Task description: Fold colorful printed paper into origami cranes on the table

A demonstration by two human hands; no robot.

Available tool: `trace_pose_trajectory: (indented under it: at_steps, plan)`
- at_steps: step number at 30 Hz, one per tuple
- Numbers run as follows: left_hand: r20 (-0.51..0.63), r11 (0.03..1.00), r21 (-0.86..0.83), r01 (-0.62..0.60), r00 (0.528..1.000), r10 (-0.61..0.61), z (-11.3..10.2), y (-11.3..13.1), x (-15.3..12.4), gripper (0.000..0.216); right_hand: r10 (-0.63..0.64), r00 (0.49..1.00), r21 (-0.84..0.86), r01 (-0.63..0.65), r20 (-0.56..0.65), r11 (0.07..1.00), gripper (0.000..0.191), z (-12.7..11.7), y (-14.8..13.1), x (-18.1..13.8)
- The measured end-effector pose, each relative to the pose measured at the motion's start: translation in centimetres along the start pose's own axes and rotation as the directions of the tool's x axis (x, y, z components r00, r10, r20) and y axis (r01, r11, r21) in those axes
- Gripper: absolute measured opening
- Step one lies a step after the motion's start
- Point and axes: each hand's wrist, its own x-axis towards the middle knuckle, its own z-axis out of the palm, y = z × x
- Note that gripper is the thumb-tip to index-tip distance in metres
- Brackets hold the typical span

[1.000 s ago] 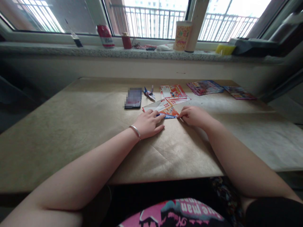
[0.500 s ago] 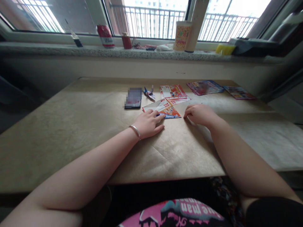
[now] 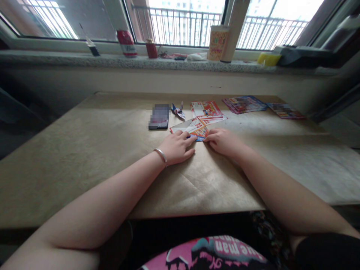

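Observation:
A printed paper sheet (image 3: 200,131), folded along its near edge with a narrow blue strip showing, lies on the table in front of me. My left hand (image 3: 177,147), a silver bracelet at its wrist, rests flat on the sheet's left part with fingers spread. At the sheet's right end, my right hand (image 3: 222,140) has its fingers curled and pressed together on the folded strip, hiding the pointed tip. Just beyond lie more orange and white printed sheets (image 3: 206,108). A small folded paper figure (image 3: 178,110) stands left of them.
A dark phone (image 3: 159,117) lies to the left of the paper figure. Toward the back right are a stack of colourful sheets (image 3: 244,104) and another printed stack (image 3: 285,111). The windowsill (image 3: 174,64) holds a red can (image 3: 126,43), a patterned cup (image 3: 218,43) and a yellow object (image 3: 268,59).
My right hand has moved left from just beyond the sheet's pointed tip onto its folded edge. My left hand stays in place on the paper.

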Motion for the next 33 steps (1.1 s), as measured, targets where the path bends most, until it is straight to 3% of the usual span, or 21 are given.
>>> trace_pose_trajectory:
  at_steps: [8, 19, 25, 33]
  plan:
    - [0.027, 0.994, 0.032, -0.102, 0.994, 0.101, -0.5, 0.1, -0.1, 0.051, -0.037, 0.999, 0.000, 0.037, 0.007, 0.999, 0.035, 0.1, -0.2, 0.0]
    - [0.048, 0.998, -0.057, -0.031, 0.998, 0.034, -0.6, -0.2, -0.1, 0.044, -0.033, 0.999, -0.010, 0.033, 0.024, 0.999, 0.034, 0.0, -0.2, 0.3]
    - [0.113, 0.991, -0.120, -0.060, 0.991, 0.074, -1.6, -1.6, -0.6, 0.044, -0.039, 0.999, -0.013, 0.039, 0.009, 0.999, 0.033, 0.3, -0.1, 0.2]
    - [0.166, 0.999, -0.033, 0.003, 0.986, 0.002, -2.6, -2.7, -1.3, 0.041, -0.057, 0.998, -0.012, 0.056, -0.029, 0.998, 0.033, 0.5, 0.1, 0.3]
